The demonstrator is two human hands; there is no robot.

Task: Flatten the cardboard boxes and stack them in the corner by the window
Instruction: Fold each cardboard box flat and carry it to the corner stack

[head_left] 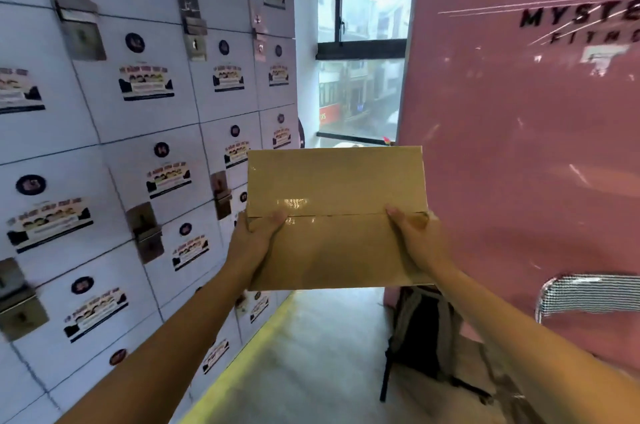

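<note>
A brown cardboard box (336, 188) is held up in front of me at arm's length, its top flaps closed along a glossy taped seam. My left hand (254, 236) grips its left edge, thumb on top near the seam. On the right edge sits my right hand (417, 240), thumb likewise on top. The box hides the floor of the far corner below the window (360, 53).
White lockers (145, 118) with stickers and metal latches line the left wall. A pink panel (519, 132) closes the right side. A dark backpack (422, 337) leans at its base, beside a chair back (588, 295). A narrow grey floor strip (311, 354) runs toward the window.
</note>
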